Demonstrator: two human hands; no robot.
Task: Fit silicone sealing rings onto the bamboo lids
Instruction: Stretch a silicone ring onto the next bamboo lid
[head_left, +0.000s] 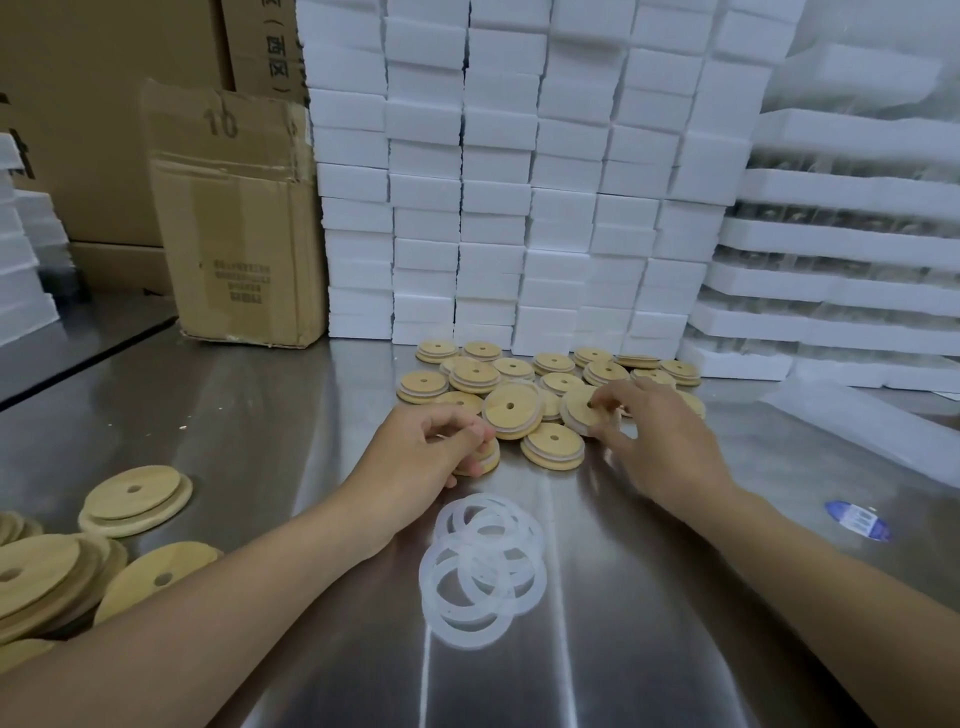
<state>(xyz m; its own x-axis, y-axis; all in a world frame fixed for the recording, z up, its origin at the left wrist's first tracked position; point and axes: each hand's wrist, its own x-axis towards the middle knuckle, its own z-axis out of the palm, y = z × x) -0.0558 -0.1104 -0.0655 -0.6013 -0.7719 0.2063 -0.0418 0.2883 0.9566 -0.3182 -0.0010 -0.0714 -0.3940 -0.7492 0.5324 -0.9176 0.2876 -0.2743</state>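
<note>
At back left on the tabletop (649, 597), beside stacked white foam blocks (498, 182) — a cardboard box (244, 218) marked "10", flaps up, contents hidden; printed lines lower down too blurred to read. At the right, a blue-and-white label (857, 519), print illegible. Ahead of both arms, a heap of lids (519, 379), many banded white at the rim. With the left grip (431, 457), clasping a bamboo lid (488, 457) at the heap's near side; with the right grip (660, 441), pinching a second lid (582, 410) by its rim. Between the forearms, loose silicone rings (483, 566) — overlapping. Far left, bare lids (135, 499) piled.
</note>
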